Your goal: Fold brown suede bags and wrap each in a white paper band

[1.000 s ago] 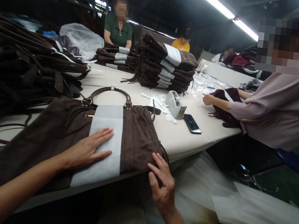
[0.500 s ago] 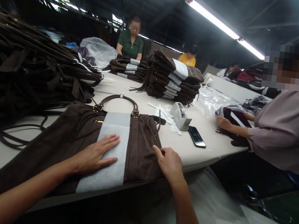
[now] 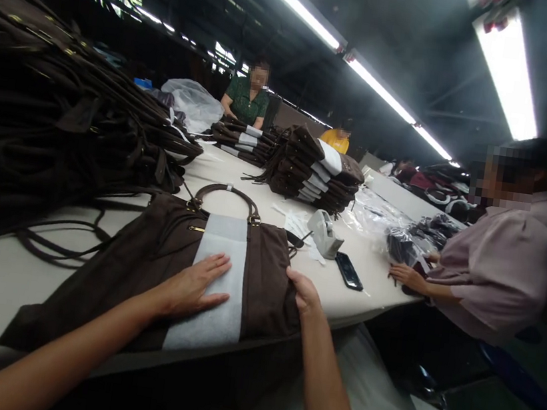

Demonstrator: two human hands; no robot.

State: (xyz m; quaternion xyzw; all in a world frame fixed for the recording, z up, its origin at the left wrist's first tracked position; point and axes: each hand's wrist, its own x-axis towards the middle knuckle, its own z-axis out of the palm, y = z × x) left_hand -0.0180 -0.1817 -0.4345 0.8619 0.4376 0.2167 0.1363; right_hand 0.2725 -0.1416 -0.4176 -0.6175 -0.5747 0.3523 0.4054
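Observation:
A dark brown handbag lies flat on the white table in front of me. A pale wrapping band runs down its middle, and its looped handle points away from me. My left hand rests on the band and the brown material beside it, fingers stretched out. At the bag's right edge, my right hand grips the side, thumb on top and the other fingers mostly hidden underneath. A loose strap curls on the table to the left of the bag.
A tall heap of brown bags stands at the left, and a banded stack sits farther back. Beyond the bag are a tape dispenser and a phone. A co-worker handles plastic-wrapped goods at the right; others work behind.
My right hand has closed around the bag's right edge, its fingers now going under it. My left hand stays flat on the band. The whole view has tilted and shifted.

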